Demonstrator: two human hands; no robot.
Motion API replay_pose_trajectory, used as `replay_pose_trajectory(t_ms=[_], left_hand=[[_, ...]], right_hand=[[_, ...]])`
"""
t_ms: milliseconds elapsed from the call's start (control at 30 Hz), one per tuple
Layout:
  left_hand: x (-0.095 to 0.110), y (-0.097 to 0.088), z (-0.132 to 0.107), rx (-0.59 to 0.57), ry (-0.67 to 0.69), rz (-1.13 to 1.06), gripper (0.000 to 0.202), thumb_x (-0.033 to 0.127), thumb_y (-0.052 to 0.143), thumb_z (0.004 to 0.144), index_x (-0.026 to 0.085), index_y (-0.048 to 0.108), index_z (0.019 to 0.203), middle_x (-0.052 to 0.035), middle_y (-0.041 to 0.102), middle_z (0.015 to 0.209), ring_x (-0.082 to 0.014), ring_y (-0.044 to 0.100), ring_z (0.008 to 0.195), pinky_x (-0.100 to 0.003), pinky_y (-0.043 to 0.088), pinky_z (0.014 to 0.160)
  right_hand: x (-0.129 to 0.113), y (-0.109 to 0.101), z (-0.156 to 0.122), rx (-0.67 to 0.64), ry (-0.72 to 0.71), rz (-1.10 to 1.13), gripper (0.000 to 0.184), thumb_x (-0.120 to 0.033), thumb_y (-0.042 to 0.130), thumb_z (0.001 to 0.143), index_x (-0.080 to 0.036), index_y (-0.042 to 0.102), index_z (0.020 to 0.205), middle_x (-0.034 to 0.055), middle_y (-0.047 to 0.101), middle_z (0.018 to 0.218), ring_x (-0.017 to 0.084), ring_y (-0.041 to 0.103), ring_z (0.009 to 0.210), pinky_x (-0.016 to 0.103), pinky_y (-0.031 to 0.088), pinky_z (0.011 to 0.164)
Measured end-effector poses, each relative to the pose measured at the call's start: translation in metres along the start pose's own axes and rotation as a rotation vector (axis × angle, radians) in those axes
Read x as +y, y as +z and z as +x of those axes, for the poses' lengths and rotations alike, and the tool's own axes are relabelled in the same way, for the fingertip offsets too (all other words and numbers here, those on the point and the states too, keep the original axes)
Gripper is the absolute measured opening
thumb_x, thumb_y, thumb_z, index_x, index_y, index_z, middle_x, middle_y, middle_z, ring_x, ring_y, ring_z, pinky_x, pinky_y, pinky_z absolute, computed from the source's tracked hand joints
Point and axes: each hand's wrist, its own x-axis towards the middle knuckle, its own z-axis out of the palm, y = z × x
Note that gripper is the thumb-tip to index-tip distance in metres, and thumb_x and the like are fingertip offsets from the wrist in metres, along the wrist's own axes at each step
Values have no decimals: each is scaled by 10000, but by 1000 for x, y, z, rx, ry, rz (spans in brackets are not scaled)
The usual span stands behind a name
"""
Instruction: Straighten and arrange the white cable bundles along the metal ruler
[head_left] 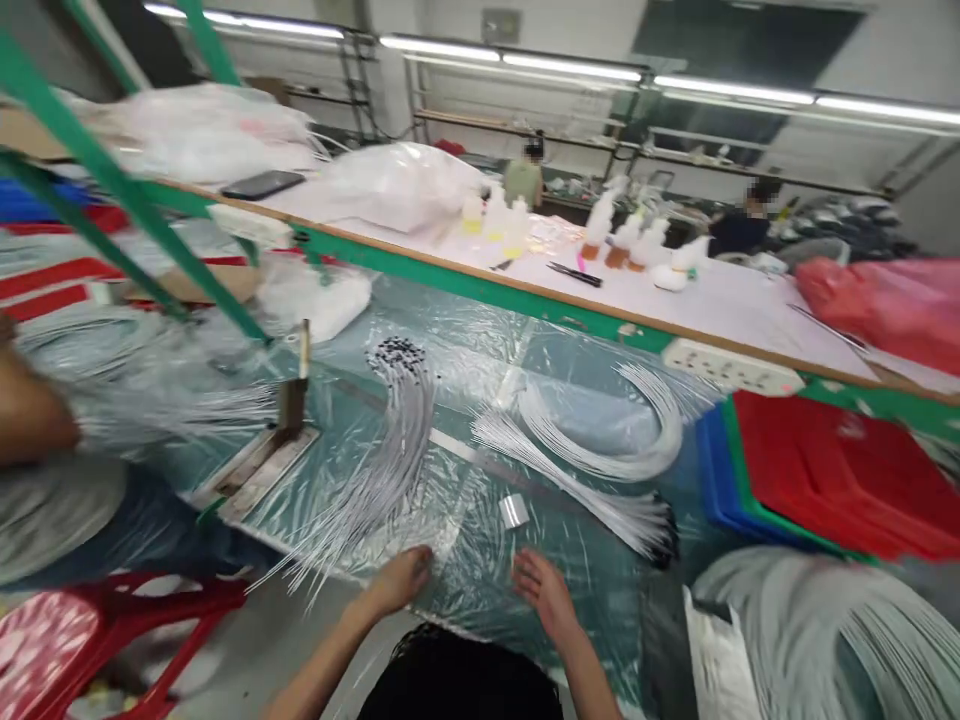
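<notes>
My left hand [405,578] is at the front edge of the film-covered table, its fingers curled inward. Whatever it may hold is hidden. My right hand [543,590] is raised over the table with its fingers bent and apart, and I see nothing in it. Beyond it lies a small shiny silver-white piece [514,511]. A bundle of thin grey wires [409,420] with dark tips at its far end fans out beside my left hand. Another wire bundle [577,485], with black near ends, lies beyond my right hand, below a curved bundle of white wires [660,430].
A brown fixture on a metal base [259,470] stands left. Red bins [840,460] and coiled wires [795,620] are at right. A raised shelf [540,300] carries several bottles [600,220]. A co-worker's arm [34,400] and a red stool [112,640] are at left.
</notes>
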Motion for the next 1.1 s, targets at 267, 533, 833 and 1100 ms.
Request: replay_pose_trajectory(t_ms=[267,533,833,1100], left_hand=[[48,10,59,19,141,-185,596,501,339,901,73,612,1213,-130,651,1223,-204,636,1104,-320,453,1001],[217,19,152,-18,400,137,363,252,465,982,94,650,1252,-92,651,1262,-225,614,1175,-332,443,1034],[304,-2,256,65,426,739,543,115,531,930,73,505,1471,-133,490,1467,-283,417,1397,-432,171,1228],[308,-51,301,-195,696,686,348,412,453,1002,133,625,1118,-99,648,1111,-252,608,1017,-325,407,786]], right_hand=[[-54,-65,14,191,-106,531,267,-218,581,827,-102,556,1067,33,684,923,185,687,771,313,526,732],[-62,-119,-15,174,-16,732,183,-219,429,1038,-91,559,1041,53,694,916,202,692,791,339,526,747],[-42,-124,-24,193,72,736,176,-214,453,1037,-77,557,1072,62,694,856,181,669,665,307,510,623],[-60,-118,-10,236,-6,707,200,-204,468,1025,-50,559,1115,72,695,891,178,675,688,291,511,627]])
